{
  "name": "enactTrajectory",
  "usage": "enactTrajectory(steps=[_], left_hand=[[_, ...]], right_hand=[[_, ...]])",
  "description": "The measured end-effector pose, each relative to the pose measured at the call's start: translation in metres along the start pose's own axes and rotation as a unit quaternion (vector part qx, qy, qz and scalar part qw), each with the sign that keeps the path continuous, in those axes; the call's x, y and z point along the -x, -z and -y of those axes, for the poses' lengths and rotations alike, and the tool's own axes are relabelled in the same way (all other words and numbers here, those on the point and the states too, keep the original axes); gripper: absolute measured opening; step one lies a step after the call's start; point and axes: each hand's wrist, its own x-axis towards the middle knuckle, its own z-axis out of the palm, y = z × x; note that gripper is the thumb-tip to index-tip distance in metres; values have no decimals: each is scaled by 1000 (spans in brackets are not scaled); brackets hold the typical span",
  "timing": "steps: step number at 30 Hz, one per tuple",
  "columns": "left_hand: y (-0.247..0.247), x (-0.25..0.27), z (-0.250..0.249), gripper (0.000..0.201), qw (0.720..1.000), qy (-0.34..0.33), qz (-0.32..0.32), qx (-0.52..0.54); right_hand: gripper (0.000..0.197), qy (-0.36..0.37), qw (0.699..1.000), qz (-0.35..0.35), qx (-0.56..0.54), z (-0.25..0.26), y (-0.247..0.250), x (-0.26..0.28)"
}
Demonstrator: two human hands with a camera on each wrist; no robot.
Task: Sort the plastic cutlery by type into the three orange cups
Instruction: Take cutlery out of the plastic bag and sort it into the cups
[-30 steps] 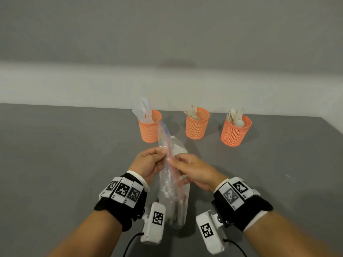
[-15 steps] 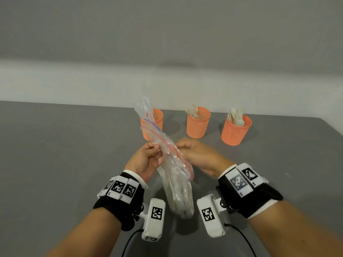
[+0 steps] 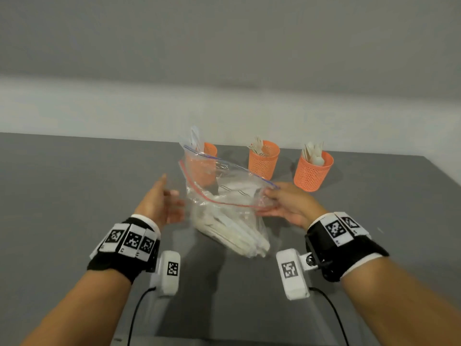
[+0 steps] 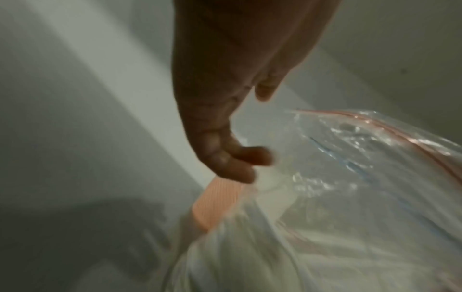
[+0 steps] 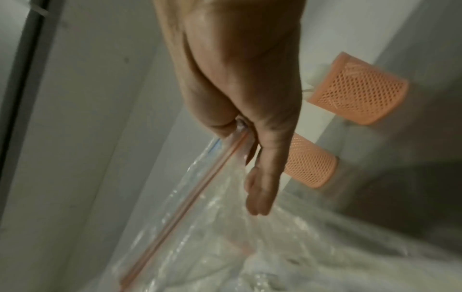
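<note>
In the middle of the head view, the right hand pinches the right corner of a clear zip bag at its red closing strip; the right wrist view shows the strip caught between thumb and fingers. The bag is open at the top and is full of white plastic cutlery, and its lower end hangs just over the grey desk. The left hand is at the left of the bag, with fingers relaxed and holding nothing; it looks blurred. Behind the bag, in the upper middle of the frame, three orange cups stand in a row on the desk: the left cup, partly hidden by the bag, the middle cup and the right cup. Each has some white cutlery in it.
</note>
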Motion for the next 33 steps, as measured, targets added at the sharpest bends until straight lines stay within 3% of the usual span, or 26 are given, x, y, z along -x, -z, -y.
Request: enactTrajectory(steps=[3, 5, 7, 10, 13, 15, 17, 18, 19, 21, 22, 24, 25, 26, 27, 29, 33], left_hand=[[-13, 4, -24, 53, 982, -114, -32, -145], [-25, 5, -26, 35, 949, -156, 14, -275], [-31, 7, -19, 9, 913, -158, 70, -371], [-20, 4, 3, 7, 891, -108, 150, -415], [-19, 15, 18, 25, 889, -80, 208, -400], [-30, 23, 29, 40, 835, -102, 197, -503], [-40, 29, 43, 43, 749, -150, 181, -620], [-42, 29, 49, 40, 724, -164, 164, -650], [-40, 27, 54, 36, 720, -173, 134, -658], [-27, 18, 55, 32, 757, -180, 46, -626], [-18, 13, 53, 27, 797, -164, 10, -581], [-4, 7, 46, 17, 916, -100, -22, -389], [0, 6, 43, 16, 963, -48, -9, -266], [3, 5, 41, 15, 989, 1, 21, -146], [4, 4, 37, 15, 997, 41, 56, -42], [5, 3, 31, 21, 985, 94, 98, 106], [-2, 5, 32, 26, 977, 117, 103, 144]], right_hand=[[18, 30, 1000, 4, -3, 3, -4, -6], [19, 38, 999, 13, -36, 2, -6, -8], [22, 40, 993, 11, -111, -1, -5, -9], [24, 23, 971, -36, -235, -8, 5, -14], [22, -29, 972, -83, -217, -24, 10, -20], [25, -49, 979, -71, -184, -29, 9, -19], [29, -52, 985, -42, -162, -26, 7, -16], [34, -48, 986, -25, -160, -24, 8, -15], [39, -53, 986, -17, -159, -25, 13, -15], [35, -57, 986, 2, -157, -26, 25, -10], [27, -60, 989, 28, -134, -27, 29, -6], [22, -78, 993, 72, -53, -38, 37, 0], [21, -96, 992, 84, -15, -45, 42, -2], [19, -114, 989, 92, 7, -51, 45, -1], [17, -126, 988, 91, 11, -56, 46, -1], [17, -134, 986, 88, -34, -61, 45, -2], [17, -102, 980, 26, -167, -54, 40, -10]])
